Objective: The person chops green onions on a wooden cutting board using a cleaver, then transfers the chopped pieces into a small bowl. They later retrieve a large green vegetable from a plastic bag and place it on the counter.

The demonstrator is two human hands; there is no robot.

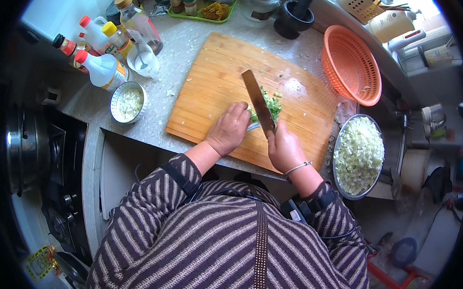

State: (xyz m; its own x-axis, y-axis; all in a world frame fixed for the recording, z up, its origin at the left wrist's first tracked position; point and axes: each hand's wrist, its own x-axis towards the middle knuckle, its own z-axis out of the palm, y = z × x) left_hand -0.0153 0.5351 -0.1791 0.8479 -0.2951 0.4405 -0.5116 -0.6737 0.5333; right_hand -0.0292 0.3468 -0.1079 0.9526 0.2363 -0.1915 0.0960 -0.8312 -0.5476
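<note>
My right hand (pixel 288 145) grips the handle end of a cleaver (pixel 256 98), its broad blade seen nearly edge-on over a wooden cutting board (pixel 207 72). Just left of the blade, my left hand (pixel 229 125) holds a bunch of scallions (pixel 253 124) down on the board, fingers curled. Chopped green scallion pieces (pixel 273 104) lie heaped against the blade's right side. A few stray green bits are scattered farther up the board. The cleaver hides part of the bunch.
Right of the board stand a bowl heaped with chopped pale vegetable (pixel 358 155) and an orange plastic colander (pixel 351 64). On the left are a small bowl of chopped white pieces (pixel 128 102) and several sauce bottles (pixel 102 69). A dark mortar with pestle (pixel 294 18) sits behind.
</note>
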